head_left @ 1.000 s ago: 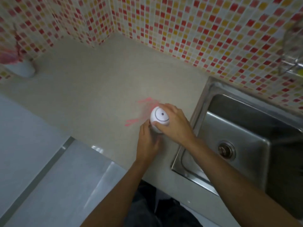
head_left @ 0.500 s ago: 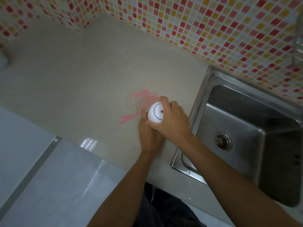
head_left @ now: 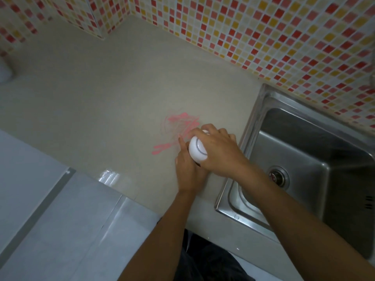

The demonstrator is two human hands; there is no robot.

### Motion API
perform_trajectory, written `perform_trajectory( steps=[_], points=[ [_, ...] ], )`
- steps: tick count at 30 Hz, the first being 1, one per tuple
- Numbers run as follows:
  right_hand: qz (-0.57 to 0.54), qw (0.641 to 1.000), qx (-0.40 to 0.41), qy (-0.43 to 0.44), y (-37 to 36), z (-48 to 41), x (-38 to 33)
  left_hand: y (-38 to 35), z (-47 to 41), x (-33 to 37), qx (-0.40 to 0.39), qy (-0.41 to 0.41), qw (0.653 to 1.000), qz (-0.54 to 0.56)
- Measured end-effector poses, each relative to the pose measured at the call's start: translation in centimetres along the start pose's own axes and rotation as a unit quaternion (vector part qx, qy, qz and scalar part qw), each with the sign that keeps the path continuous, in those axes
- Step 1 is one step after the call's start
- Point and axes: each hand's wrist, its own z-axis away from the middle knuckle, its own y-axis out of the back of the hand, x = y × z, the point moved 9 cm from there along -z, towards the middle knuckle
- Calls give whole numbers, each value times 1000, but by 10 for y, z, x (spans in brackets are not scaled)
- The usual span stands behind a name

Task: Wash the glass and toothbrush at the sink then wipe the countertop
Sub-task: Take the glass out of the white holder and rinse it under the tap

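Just left of sink (head_left: 251, 138), on countertop (head_left: 101, 94): left hand (head_left: 189, 171) curled around lower part of white bottle (head_left: 197, 150), right hand (head_left: 218, 151) clamped over top. Pink smear (head_left: 178, 126) touching hands' far-left side, streaks running left-right. Glass, toothbrush unseen.

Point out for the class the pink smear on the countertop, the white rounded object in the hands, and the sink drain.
pink smear (head_left: 180, 122): head view, the dense upper scribble.
white rounded object (head_left: 197, 149): head view, its exposed top with the ring line.
sink drain (head_left: 278, 176): head view, the strainer's centre.
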Motion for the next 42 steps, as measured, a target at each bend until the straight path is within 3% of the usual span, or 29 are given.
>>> perform_trajectory(
  steps=[5,9,13,16,19,22,32,42],
  points=[
    [-62,998,-9,14,39,7,6,3,1,-1,-2,6,1000,-7],
    [-159,983,87,2,106,20,19,8,0,6,3,-2,1000,-30],
    [-209,962,156,-84,125,26,67,7,1,5,-8,1,999,-37],
    [-312,926,152,-149,88,23,106,5,2,4,-14,5,999,-41],
    [-448,856,168,-196,40,25,142,4,2,4,-10,4,999,-52],
    [-488,827,180,-213,-1,25,158,5,2,6,-1,0,998,-56],
    [-516,801,231,-197,-55,12,155,2,3,3,7,4,998,-63],
    [-476,835,222,-163,-62,12,144,4,2,5,28,-1,999,-34]
  ],
)
